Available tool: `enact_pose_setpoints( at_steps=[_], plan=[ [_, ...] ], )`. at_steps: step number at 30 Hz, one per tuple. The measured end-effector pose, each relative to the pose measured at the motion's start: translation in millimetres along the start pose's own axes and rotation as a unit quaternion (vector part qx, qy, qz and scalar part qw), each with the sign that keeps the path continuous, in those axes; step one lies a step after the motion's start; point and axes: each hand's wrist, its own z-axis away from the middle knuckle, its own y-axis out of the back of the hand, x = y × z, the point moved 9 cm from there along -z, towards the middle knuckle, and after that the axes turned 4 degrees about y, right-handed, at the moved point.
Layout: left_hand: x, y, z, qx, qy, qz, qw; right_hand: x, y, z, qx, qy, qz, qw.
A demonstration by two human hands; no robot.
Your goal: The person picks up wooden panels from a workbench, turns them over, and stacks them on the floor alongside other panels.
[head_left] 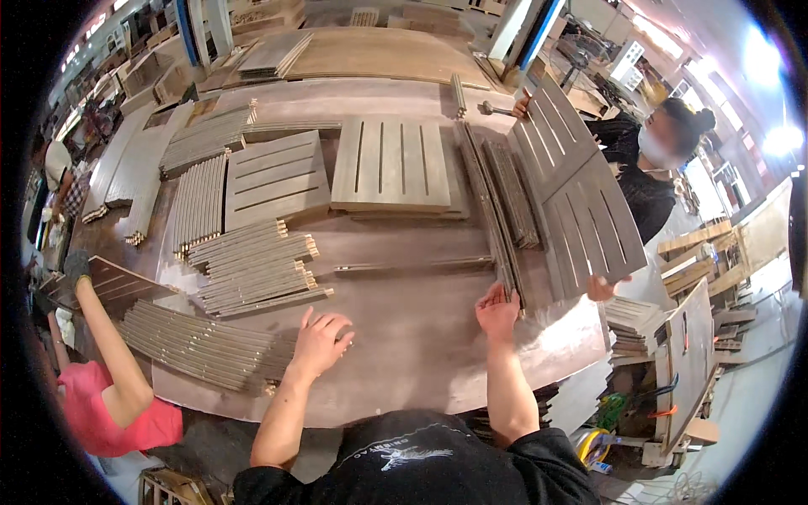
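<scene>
My left hand (320,343) hovers over the near part of the table with its fingers spread and nothing in them. Beside it lies a stack of thin wooden strips (257,273) with pale ends. My right hand (498,313) is loosely cupped at the near end of long wooden strips (488,202); its fingertips seem to touch them, without a visible grip. Farther off, between the two hands, a thin wooden strip (412,266) lies crosswise. A co-worker at the right holds up two joined slatted wooden panels (581,189) on edge beside the long strips.
Slotted panels (391,164) are stacked mid-table, with another slotted panel (278,178) to their left. More strips (198,345) lie at the near left, by a person in a pink top (126,412). Boards (686,362) lean at the right, and blue-edged posts (534,38) stand behind.
</scene>
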Motion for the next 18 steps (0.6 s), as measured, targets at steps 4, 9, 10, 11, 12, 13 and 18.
enact_pose_setpoints(
  at_steps=[4,9,10,11,12,13,18],
  plan=[
    [-2,-7,3,0.007,0.004,0.002,1.0,-1,-14,18,0.012,-0.004,-0.025,1.0],
    [4,-15,6,0.005,-0.001,0.013,1.0,-38,-44,64,0.064,0.099,0.057,0.991],
    [3,-15,5,0.006,0.004,0.012,1.0,-63,-48,69,0.044,0.184,0.167,0.968],
    [3,-13,7,0.007,0.004,0.006,1.0,-78,-68,94,0.004,0.234,0.228,0.945],
    [3,-12,8,0.007,0.001,0.0,1.0,-93,-85,118,-0.036,0.286,0.284,0.915],
    [3,-10,6,0.009,0.005,-0.002,1.0,-117,-74,116,-0.036,0.342,0.345,0.874],
    [1,-18,-11,-0.012,-0.001,-0.005,1.0,-185,-170,219,-0.045,0.583,0.293,0.757]
  ],
)
